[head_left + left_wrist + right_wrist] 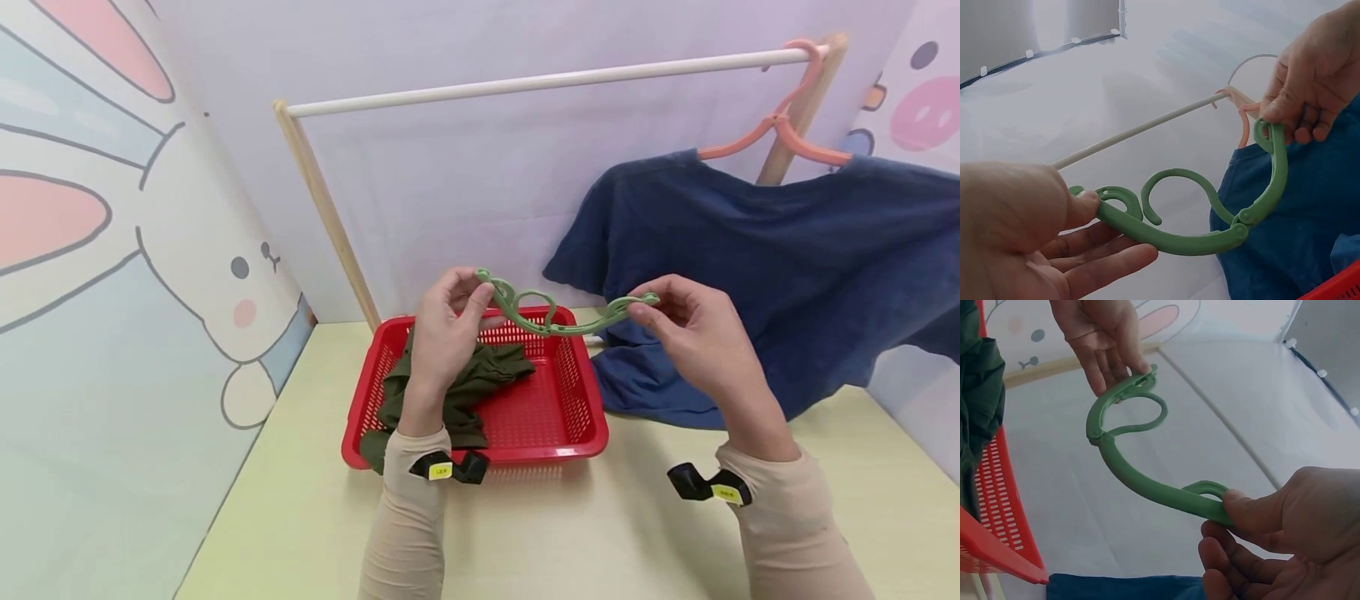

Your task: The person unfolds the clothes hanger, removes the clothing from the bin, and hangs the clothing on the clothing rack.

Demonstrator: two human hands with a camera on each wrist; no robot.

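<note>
A green folding hanger (551,327) is spread between my two hands above the basket, its arms unfolded and its hook (1175,175) curving up from the middle joint. My left hand (444,333) pinches one arm's end between thumb and fingers. The other end is pinched by my right hand (701,337), in front of the blue shirt. Below my left hand, a dark green garment (487,375) lies bunched in the left part of the red plastic basket (581,451). In the right wrist view the hanger (1141,484) shows its whole curved length.
A rack with a white rail (555,80) and wooden posts stands behind the basket. At its right end a pink hanger (780,125) carries a dark blue shirt (705,250), whose lower part rests on the pale yellow table (555,542). Cartoon-printed walls enclose both sides.
</note>
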